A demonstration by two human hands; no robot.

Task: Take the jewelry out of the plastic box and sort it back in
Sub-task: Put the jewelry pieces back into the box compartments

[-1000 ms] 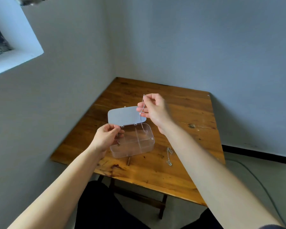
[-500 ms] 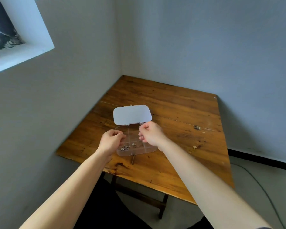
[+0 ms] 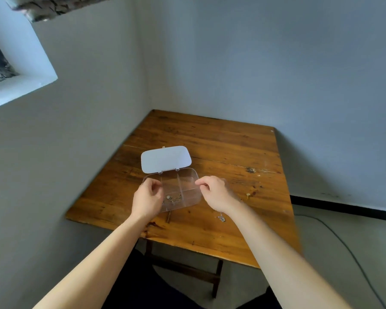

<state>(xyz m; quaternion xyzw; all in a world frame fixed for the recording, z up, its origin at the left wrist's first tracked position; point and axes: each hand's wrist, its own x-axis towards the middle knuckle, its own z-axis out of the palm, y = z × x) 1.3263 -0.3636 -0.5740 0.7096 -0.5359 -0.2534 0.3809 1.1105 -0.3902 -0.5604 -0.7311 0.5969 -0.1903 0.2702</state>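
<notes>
A clear plastic box (image 3: 185, 182) with dividers sits on the wooden table (image 3: 221, 148), its pale lid (image 3: 166, 159) folded back flat behind it. Several small gold and silver jewelry pieces (image 3: 173, 199) lie in a near compartment. My left hand (image 3: 146, 198) curls over the box's left end. At the box's right rim, my right hand (image 3: 215, 192) has thumb and forefinger pinched together. A silver chain piece (image 3: 221, 218) lies on the table beside my right wrist. A small gold piece (image 3: 248, 194) lies further right.
The table stands in a corner, with walls close on the left and behind. A thin dark stick (image 3: 168, 217) lies just in front of the box. A cable (image 3: 343, 244) runs over the floor at the right. My lap is under the table's near edge.
My right hand, raised with a thin chain a second ago, dropped to the box and then slid to its right rim. My left hand stayed at the left end.
</notes>
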